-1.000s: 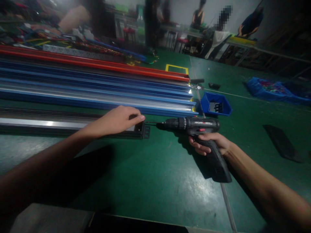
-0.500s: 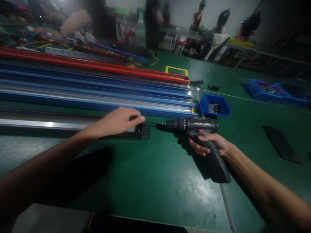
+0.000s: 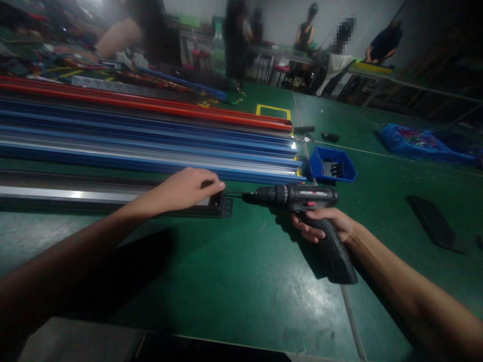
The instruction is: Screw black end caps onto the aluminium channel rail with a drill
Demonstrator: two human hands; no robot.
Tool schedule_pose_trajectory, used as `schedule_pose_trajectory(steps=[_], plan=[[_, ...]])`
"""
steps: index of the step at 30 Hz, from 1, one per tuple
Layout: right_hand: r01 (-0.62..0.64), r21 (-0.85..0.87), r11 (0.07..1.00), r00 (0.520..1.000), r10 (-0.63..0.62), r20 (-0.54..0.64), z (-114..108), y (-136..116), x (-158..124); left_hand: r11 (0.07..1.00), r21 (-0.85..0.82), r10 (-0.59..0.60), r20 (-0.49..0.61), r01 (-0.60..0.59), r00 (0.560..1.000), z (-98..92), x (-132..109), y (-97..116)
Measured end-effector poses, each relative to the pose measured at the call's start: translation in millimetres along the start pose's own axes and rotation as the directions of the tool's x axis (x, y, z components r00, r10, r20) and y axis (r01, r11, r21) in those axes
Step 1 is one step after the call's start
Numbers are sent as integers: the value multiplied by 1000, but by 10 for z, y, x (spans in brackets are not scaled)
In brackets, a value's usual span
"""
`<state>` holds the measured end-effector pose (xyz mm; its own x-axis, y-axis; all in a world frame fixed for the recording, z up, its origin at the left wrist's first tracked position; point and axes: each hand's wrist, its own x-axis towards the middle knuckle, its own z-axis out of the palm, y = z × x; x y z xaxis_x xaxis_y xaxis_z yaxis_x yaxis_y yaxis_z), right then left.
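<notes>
Where the black profile (image 3: 86, 194) runs in from the left edge, it lies flat on the green table (image 3: 234, 281), on the near side of the blue rails (image 3: 151, 138). Left hand (image 3: 186, 188): palm down over the profile's right end, fingers partly curled, thumb at the corner; fingertips hidden, cannot tell whether it grips or only presses. End piece (image 3: 227, 207): in place there, slotted tab projecting right; judged fitted, fastening unproven. Drill bit (image 3: 237, 193): aimed at the corner beside the thumb; contact, and any screw, too small to tell. Judgement: work at this corner in hand, completion unconfirmed; profile's left end out of view, status unknown. Cordless drill (image 3: 298, 195): barrel roughly level, right hand (image 3: 332, 222) closed round its grip, index finger near the trigger. Blue bin (image 3: 350, 170), beyond the drill: holds dark parts (image 3: 333, 169), apparently unused stock.
</notes>
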<state>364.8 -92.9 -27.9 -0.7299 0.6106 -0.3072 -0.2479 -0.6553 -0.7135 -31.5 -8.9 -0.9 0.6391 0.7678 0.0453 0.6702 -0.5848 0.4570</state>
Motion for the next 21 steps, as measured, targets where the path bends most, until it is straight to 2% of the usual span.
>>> schedule_pose_trajectory(steps=[21], plan=[[11,-28,1000,1000,-11,-3,-2,13,-17,1000,-6,-9,6,9,1000,-4,-5,22]])
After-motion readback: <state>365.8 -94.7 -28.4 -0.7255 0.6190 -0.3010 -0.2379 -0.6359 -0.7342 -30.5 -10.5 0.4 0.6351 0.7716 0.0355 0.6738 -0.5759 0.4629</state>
